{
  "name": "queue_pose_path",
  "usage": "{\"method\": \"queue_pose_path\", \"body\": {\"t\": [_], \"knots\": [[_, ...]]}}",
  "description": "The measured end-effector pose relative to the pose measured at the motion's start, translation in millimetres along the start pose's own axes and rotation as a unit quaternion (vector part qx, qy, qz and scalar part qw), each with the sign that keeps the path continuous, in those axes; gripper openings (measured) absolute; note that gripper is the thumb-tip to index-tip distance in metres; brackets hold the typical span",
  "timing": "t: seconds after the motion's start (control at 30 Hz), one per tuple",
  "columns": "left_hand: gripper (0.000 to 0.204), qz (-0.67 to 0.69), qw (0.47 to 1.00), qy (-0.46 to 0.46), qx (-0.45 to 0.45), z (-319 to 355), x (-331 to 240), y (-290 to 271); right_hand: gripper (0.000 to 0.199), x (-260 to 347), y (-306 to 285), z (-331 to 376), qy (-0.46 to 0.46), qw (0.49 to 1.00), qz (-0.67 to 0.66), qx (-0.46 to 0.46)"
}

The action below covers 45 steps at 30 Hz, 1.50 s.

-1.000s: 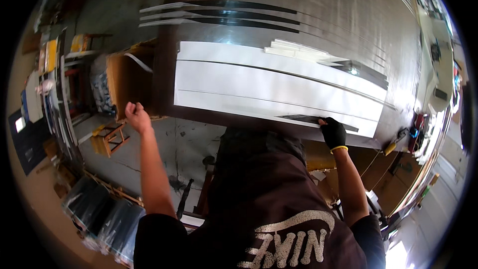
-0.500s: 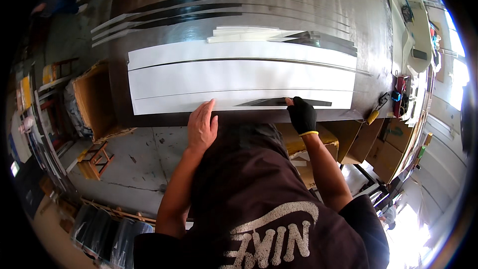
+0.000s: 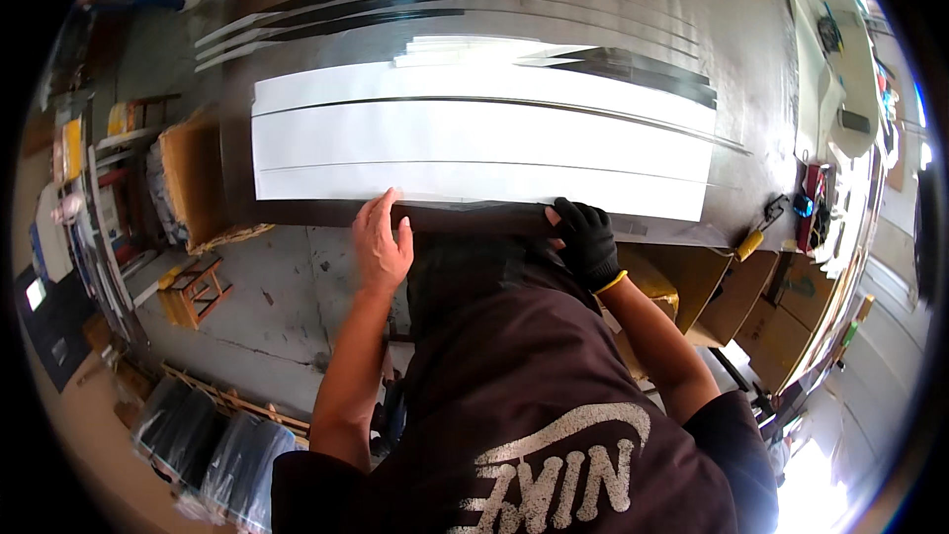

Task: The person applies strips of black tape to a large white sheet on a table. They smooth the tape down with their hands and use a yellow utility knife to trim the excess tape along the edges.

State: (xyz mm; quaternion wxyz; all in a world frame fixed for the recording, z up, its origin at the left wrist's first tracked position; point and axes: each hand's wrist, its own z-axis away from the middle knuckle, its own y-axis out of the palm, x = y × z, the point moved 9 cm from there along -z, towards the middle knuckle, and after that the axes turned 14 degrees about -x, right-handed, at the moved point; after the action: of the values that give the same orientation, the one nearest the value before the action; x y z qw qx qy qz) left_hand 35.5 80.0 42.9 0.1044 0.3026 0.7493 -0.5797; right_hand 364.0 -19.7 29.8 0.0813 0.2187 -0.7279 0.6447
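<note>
A long white sheet (image 3: 455,143) lies on the dark table (image 3: 732,69), crossed by thin dark lines. My bare left hand (image 3: 383,245) is at the sheet's front edge, fingers stretched out and thumb apart. My right hand (image 3: 585,242), in a black glove with bare finger ends, is curled at the table's front edge. A thin black strip (image 3: 474,205) shows along the front edge between my hands, its right end seeming to run into my right fingers. Dark on dark, the exact grip is hard to see.
Behind the sheet lie white strips (image 3: 474,51) and a fan of black strips (image 3: 643,71). Several long black strips (image 3: 366,2) lie farther back. A yellow-handled tool (image 3: 751,242) sits at the table's right corner. An open cardboard box (image 3: 195,178) and a wooden stool (image 3: 193,292) stand left.
The black strip has left the white sheet's front part and now shows at the front edge. My right hand has drawn back toward me with it; my left hand stays near the edge.
</note>
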Motion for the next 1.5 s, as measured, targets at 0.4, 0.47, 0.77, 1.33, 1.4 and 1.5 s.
{"method": "queue_pose_path", "body": {"t": [0.4, 0.47, 0.77, 1.33, 1.4, 1.5], "knots": [[0.041, 0.131, 0.943, -0.285, -0.110, 48, 9, -12, 0.026, -4, 4, 6, -0.060, 0.998, -0.011, 0.011], [0.031, 0.192, 0.921, -0.321, -0.112, 64, 11, 0, 0.024, 0, -3, -3, -0.057, 0.998, -0.017, 0.028], [0.029, 0.310, 0.856, -0.413, -0.022, 107, 2, 47, 0.008, 14, -14, -10, -0.066, 0.994, -0.073, -0.054], [0.055, 0.746, 0.340, -0.572, -0.017, 71, -51, 102, 0.014, -13, -55, -52, 0.106, 0.964, -0.227, 0.084], [0.052, 0.729, 0.339, -0.591, -0.066, 73, -29, 105, 0.014, -22, -53, -49, 0.147, 0.952, -0.251, 0.095], [0.043, 0.674, 0.403, -0.605, -0.132, 71, 7, 96, 0.015, -36, -44, -43, 0.177, 0.946, -0.252, 0.097]]}}
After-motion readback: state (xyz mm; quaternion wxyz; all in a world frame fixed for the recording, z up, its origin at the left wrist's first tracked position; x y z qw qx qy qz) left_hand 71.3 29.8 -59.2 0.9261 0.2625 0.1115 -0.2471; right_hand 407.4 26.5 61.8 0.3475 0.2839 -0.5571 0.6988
